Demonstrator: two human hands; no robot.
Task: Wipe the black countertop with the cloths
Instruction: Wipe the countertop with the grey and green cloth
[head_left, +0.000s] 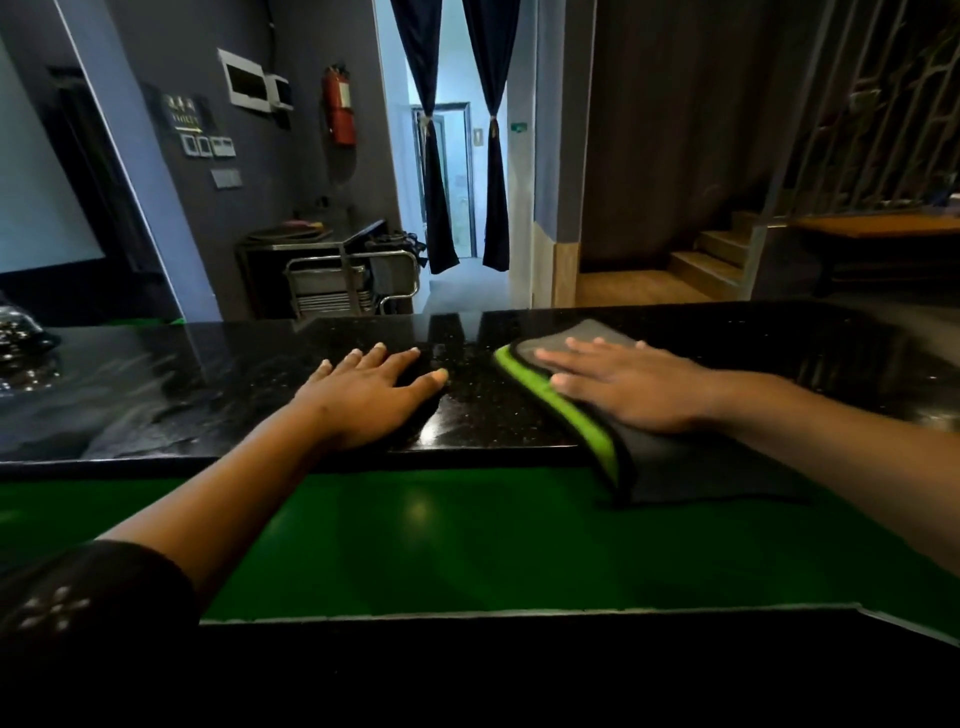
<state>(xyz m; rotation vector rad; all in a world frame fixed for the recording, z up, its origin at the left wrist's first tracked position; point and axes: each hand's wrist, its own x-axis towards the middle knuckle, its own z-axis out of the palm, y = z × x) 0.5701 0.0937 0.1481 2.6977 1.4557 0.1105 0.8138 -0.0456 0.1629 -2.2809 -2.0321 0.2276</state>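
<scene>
The black countertop (218, 384) ran across the middle of the view, glossy and speckled, with both hands laid flat on it. The left hand (363, 400) rested at about 11 o'clock from the view's centre, fingers spread wide and palm down; something dark seemed to lie under the palm, but whether that was a cloth or only shadow could not be told. The right hand (639, 389) lay at about 2 o'clock, flat and open, fingers extended, pressing down on a grey cloth (597, 332) with a bright green edge (571, 410); it gripped nothing, only bore on the fabric. That cloth spread from under the fingertips back over the near lip of the counter, its tail hanging onto the green lower surface (395, 540) at 5 o'clock. A shiny dark object (21, 332) sat on the counter at the 9 o'clock edge, too dim to identify. Beyond the counter, at 12 o'clock, a metal trolley (348, 280) held stacked trays on its lower shelf; their contents were not visible. A red fire extinguisher (340, 106) hung on the wall above it.
</scene>
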